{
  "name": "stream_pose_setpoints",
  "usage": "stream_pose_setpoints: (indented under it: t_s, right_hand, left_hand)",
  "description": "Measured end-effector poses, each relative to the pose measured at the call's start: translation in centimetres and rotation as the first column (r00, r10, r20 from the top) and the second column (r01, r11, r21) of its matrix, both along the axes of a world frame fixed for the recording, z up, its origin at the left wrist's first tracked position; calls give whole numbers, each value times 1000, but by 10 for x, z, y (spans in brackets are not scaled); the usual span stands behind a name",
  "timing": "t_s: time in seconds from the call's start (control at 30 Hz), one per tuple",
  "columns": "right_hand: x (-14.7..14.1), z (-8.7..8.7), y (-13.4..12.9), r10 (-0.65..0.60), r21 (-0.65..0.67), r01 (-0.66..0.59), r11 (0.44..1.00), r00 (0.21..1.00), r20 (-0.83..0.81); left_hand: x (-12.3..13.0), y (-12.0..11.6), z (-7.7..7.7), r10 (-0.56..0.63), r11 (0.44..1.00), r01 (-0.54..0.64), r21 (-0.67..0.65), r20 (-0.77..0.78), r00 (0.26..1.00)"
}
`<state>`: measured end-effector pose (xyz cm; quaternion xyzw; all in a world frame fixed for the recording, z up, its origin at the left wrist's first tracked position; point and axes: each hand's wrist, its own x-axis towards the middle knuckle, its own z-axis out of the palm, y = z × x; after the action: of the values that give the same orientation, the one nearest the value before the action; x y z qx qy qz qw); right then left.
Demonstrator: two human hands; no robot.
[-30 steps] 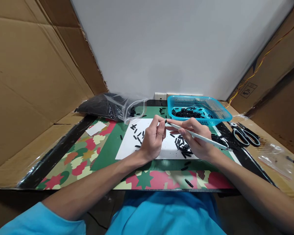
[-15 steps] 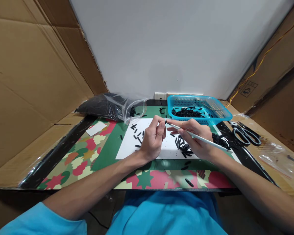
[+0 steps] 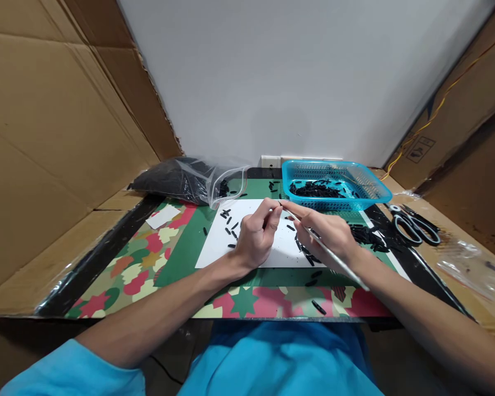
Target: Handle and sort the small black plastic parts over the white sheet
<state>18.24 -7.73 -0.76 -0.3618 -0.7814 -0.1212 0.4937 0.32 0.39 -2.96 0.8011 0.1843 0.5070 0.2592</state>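
Observation:
My left hand is closed over the white paper, thumb and forefinger pinching a small black piece that is mostly hidden. My right hand grips a slim, pale, pen-like tool; its thin tip meets the piece at my left fingertips. The exact kind of tool cannot be made out. Small elongated black pieces lie scattered left of my left hand. More black pieces are heaped under my right hand, partly covered by it.
A blue basket with black pieces stands behind my right hand. At back left lies a clear zip bag full of black material. Black-and-white scissors and a small plastic bag lie at right. Cardboard walls flank the table.
My right hand has turned and shifted slightly right, and the tool's rear end has swung down toward me. My left hand stays nearly in place, still pinching.

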Motion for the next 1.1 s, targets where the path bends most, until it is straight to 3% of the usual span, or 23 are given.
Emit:
stream_pose_setpoints:
  t_s: [0.2, 0.3, 0.47, 0.67, 0.9, 1.1]
  right_hand:
    - [-2, -7, 4, -74, 49, 69, 996, 993, 96]
    - [-3, -4, 3, -36, 7, 36, 999, 999, -38]
    - [-2, -4, -1, 43, -231, -128, 964, 940, -340]
    - [0, -5, -1, 84, -298, -256, 920, 870, -486]
    - [0, 1, -2, 121, -313, -310, 898, 857, -501]
    - [3, 2, -4, 142, -291, -272, 917, 905, -401]
  left_hand:
    - [5, -7, 4, -2, 982, 9, -187, 40, 999]
    - [6, -8, 7, -28, 967, 49, -251, 85, 996]
    - [7, -8, 7, -66, 950, 101, -295, 128, 990]
    - [8, -7, 7, -128, 919, 193, -343, 203, 971]
    - [8, -8, 11, -151, 902, 230, -366, 231, 961]
    - [9, -8, 11, -157, 905, 234, -356, 231, 960]
